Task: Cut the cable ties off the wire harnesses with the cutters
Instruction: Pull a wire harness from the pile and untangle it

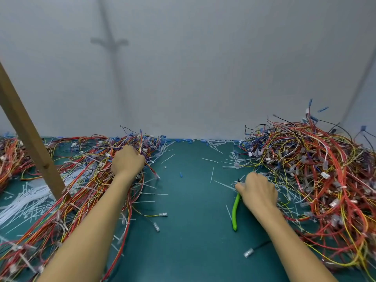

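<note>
Your left hand (127, 160) is clenched round a bunch of wires (142, 143) just ahead of it. Your right hand (259, 192) holds the cutters (236, 208), handle trailing toward you, tips pointing away. The bunch lies well to its left.

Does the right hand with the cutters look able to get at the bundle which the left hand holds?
Probably yes. Between the right hand, which grips the cutters, and the bundle in the left hand lies only the green mat with some cut tie scraps; nothing blocks it.
</note>
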